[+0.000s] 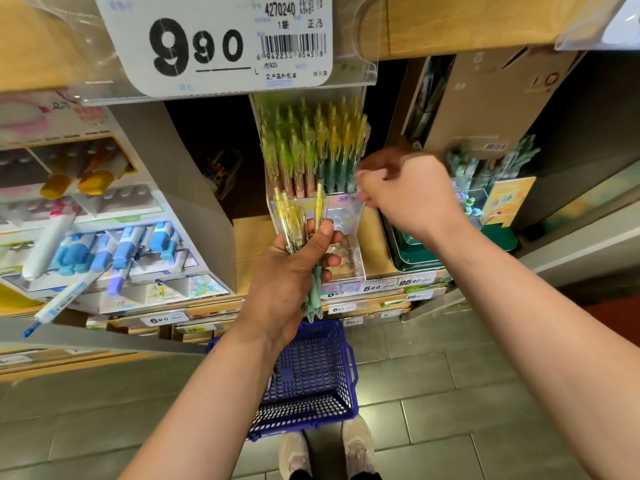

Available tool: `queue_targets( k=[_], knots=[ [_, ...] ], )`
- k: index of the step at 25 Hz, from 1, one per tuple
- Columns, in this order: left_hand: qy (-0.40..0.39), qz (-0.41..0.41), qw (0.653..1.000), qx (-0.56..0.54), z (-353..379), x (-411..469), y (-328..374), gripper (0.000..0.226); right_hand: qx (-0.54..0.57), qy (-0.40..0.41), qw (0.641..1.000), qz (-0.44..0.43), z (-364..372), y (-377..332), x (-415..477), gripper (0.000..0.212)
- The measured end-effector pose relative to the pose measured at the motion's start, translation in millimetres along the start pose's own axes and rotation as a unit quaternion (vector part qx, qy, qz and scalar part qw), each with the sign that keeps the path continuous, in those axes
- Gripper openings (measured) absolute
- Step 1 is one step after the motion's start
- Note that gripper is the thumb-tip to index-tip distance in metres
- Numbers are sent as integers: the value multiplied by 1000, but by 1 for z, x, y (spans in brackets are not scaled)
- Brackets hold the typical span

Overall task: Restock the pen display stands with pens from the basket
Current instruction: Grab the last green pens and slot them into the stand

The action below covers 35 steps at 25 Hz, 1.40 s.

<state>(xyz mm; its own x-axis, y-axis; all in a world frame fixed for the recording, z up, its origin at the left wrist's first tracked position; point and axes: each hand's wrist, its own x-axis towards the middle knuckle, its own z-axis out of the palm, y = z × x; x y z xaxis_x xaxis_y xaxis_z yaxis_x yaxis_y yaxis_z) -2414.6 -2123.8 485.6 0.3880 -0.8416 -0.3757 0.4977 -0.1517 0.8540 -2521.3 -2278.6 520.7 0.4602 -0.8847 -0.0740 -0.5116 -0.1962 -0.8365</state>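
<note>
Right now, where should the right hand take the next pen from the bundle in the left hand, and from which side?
I'd pinch the yellow top of the rightmost pen from above right. It stands free above the left hand, apart from the others, while the fist encloses the barrels; the right hand hovers on that side.

pens (294, 220): translucent plastic, glossy
pen display stand (348, 216): clear plastic, smooth, shiny
basket (311, 375): blue plastic, perforated mesh, matt
price tag (214, 43): white paper behind a clear glossy plastic sleeve
shelf edge (467, 26): pale wood look, matt
floor (450, 393): grey tiles, smooth, faint sheen
cardboard box (502, 98): brown, matt
</note>
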Motion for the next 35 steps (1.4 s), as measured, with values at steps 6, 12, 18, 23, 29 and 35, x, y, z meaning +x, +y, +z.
queue_targets(
  k=[6, 12, 18, 23, 29, 35],
  knots=[
    [-8, -14, 1000, 4, 4, -4, 0, 33, 164, -174, 970, 32, 9, -3, -32, 11],
    [61, -53, 995, -57, -2, -5, -2, 18, 217, 0, 976, -29, -5, -14, -11, 14],
    [59, -75, 994, -47, -3, -6, -7, 20, 110, 112, 977, -146, -2, -21, 11, 17],
    [24, -65, 997, -45, -4, -6, -7, 18, 68, 123, 971, -195, 9, -22, 16, 14],
    [4, -44, 995, -89, -6, -6, -7, 23, -81, 71, 977, -181, 25, -18, 12, 17],
    [-10, -31, 996, -79, -6, -7, -6, 18, -133, 80, 977, -145, 29, -18, 6, 16]
  ],
)
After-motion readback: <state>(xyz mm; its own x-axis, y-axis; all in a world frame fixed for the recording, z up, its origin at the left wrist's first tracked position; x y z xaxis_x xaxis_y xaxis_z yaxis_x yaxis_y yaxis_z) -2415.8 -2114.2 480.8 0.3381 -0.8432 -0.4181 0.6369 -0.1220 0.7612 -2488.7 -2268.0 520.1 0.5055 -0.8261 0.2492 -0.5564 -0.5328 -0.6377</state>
